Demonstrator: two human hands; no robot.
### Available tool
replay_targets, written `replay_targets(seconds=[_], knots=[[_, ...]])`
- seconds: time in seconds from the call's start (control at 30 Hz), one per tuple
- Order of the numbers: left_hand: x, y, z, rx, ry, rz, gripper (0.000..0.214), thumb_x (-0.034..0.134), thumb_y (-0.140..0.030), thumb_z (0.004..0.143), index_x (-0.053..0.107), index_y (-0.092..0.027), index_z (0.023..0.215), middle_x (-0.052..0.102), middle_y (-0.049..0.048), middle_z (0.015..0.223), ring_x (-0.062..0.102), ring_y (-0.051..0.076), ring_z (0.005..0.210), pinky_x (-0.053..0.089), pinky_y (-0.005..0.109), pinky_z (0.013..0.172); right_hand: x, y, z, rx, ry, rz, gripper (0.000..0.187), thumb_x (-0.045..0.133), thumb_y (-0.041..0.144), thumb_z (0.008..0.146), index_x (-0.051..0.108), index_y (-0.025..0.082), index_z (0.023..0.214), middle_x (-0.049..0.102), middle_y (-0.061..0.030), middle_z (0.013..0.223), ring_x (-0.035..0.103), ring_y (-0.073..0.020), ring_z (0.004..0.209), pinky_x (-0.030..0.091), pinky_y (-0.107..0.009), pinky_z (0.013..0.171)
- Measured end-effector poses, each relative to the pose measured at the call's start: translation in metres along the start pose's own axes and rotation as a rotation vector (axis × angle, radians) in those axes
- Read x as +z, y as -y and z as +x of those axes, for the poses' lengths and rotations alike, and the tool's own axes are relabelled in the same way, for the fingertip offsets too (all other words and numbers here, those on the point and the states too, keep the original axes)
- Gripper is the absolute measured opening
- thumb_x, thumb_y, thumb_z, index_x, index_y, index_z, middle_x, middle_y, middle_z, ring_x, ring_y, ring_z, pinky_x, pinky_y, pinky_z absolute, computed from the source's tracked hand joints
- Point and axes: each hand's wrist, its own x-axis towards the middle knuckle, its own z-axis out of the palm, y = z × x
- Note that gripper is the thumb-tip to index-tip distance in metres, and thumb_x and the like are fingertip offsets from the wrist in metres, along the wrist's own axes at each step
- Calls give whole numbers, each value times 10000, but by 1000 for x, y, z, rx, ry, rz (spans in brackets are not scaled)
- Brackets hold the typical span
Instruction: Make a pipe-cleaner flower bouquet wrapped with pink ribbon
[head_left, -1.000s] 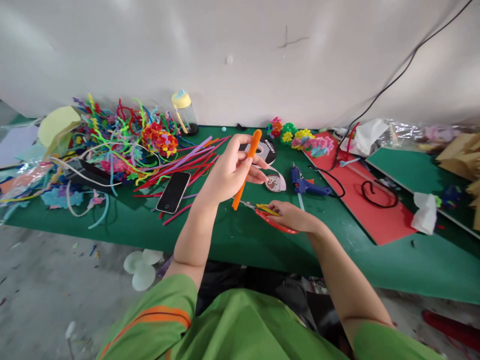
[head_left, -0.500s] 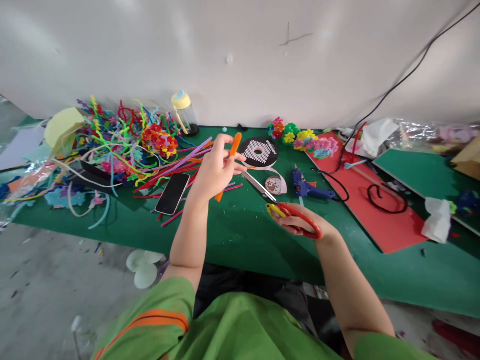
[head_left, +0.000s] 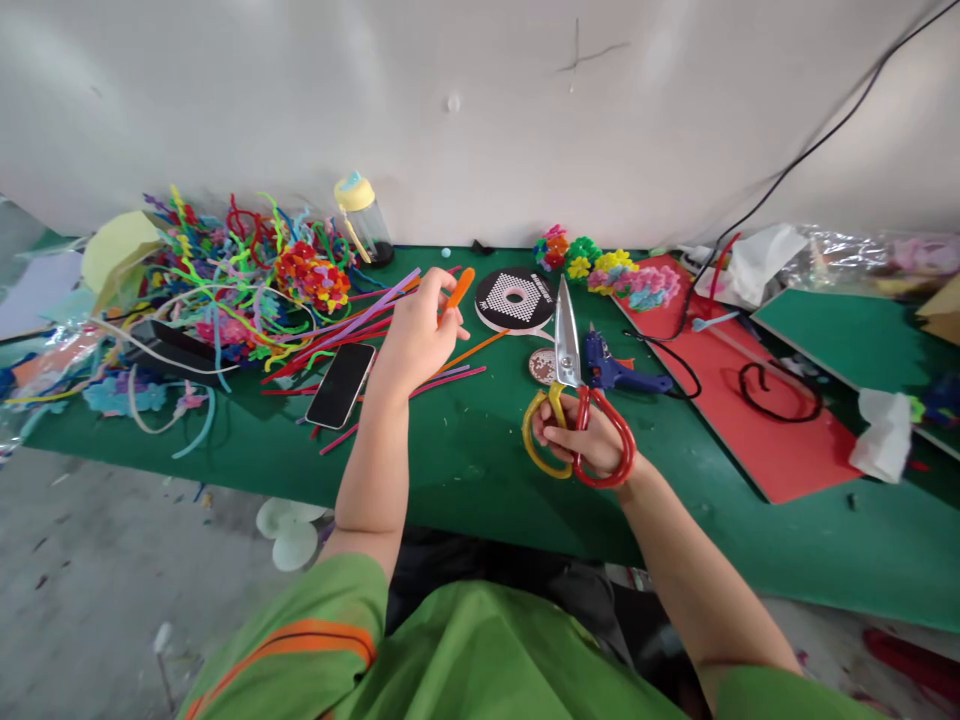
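Observation:
My left hand is raised over the table, closed on an orange pipe cleaner whose end sticks up past the fingers. The rest of that piece is hidden by the hand. In my right hand is a pair of scissors with one yellow and one red handle. Its blades are together and point up, away from me. Beyond the scissors lie a black and white ribbon spool and a small round tin-like disc. Red, purple and orange pipe cleaners lie beneath and beside my left hand.
A phone lies left of my forearm, near a heap of colourful pipe cleaners. A bottle stands by the wall. Rightward are a blue glue gun with a black cord, fuzzy flowers and a red board.
The scissors have swung from pointing left toward my left hand to pointing up and away. My left hand has drawn slightly left with the orange pipe cleaner; the piece hanging below it no longer shows.

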Motion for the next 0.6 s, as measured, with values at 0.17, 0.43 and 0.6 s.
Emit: replay_targets(seconds=[0.17, 0.43, 0.6], knots=[[5, -5, 0, 1, 48, 14, 124, 419, -114, 834, 431, -192, 929, 620, -36, 668, 665, 102, 619, 534, 222, 628, 3, -5, -4, -91, 158, 21, 383, 672, 457, 721, 403, 207, 829, 561, -43, 841, 452, -70, 562, 332, -166, 371], [12, 0, 1, 18, 107, 66, 100, 459, -159, 823, 459, -180, 921, 681, 15, 710, 642, 111, 559, 495, 222, 563, 6, -7, -7, -150, 337, -22, 516, 529, 629, 747, 491, 207, 1044, 511, -102, 1006, 506, -187, 895, 444, -220, 518], [17, -2, 0, 61, 129, 97, 129, 478, -167, 816, 466, -190, 943, 657, -7, 656, 639, 114, 539, 490, 221, 563, 3, -7, -8, -164, 385, -110, 659, 426, 727, 741, 499, 191, 1118, 492, -123, 1075, 510, -201, 913, 468, -242, 543]])
